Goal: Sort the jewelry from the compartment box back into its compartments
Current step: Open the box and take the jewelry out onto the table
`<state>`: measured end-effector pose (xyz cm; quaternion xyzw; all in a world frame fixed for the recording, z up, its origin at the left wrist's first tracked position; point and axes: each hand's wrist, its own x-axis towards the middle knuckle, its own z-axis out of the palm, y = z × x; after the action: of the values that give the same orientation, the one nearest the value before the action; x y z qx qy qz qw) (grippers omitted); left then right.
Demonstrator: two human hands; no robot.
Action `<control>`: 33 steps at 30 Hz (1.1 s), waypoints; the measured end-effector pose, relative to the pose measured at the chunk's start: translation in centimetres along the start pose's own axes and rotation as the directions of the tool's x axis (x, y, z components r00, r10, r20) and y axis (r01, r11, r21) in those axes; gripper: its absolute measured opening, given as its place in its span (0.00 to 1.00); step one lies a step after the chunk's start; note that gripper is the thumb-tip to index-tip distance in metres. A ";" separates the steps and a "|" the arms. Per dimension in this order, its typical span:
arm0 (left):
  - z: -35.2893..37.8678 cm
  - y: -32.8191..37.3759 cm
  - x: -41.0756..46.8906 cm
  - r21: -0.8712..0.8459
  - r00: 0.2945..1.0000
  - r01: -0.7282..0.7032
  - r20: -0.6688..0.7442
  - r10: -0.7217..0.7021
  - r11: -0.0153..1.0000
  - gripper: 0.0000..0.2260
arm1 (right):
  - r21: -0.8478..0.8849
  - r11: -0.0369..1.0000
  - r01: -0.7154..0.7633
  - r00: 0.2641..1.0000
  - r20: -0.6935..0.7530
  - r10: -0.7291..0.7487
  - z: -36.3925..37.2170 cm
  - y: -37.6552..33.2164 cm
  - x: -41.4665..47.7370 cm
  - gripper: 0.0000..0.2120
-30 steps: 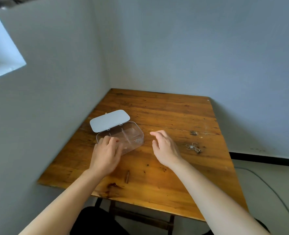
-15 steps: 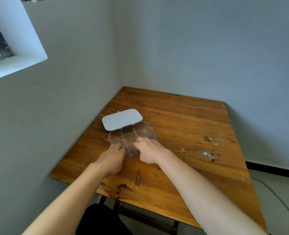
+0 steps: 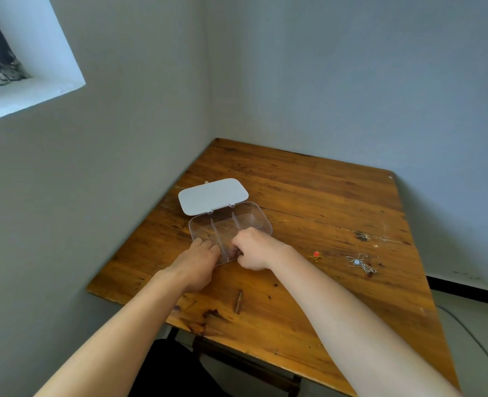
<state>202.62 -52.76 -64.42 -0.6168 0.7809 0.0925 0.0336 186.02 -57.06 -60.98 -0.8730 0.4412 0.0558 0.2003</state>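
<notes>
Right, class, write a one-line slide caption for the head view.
Both hands, left and right, at the open clear compartment box; two jewelry pieces lie on the wooden table.

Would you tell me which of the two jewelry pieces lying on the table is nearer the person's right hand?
The small red-and-gold piece; it lies between the right hand and the silver chain necklace, which is farther right.

Worn wooden table [image 3: 308, 196] in corner; window recess [image 3: 22, 67] upper left; cable [image 3: 477, 342] on floor.
</notes>
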 end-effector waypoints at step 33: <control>-4.3 2.2 -1.4 -0.802 0.828 -0.052 -0.368 -0.423 0.595 0.07 | 0.952 0.151 0.265 0.822 -0.305 0.481 -4.4 3.3 -4.8 0.10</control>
<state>201.11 -51.69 -59.73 -0.6495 0.5657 0.2482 -0.4433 180.18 -56.93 -56.66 -0.4652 0.4705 -0.4825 0.5740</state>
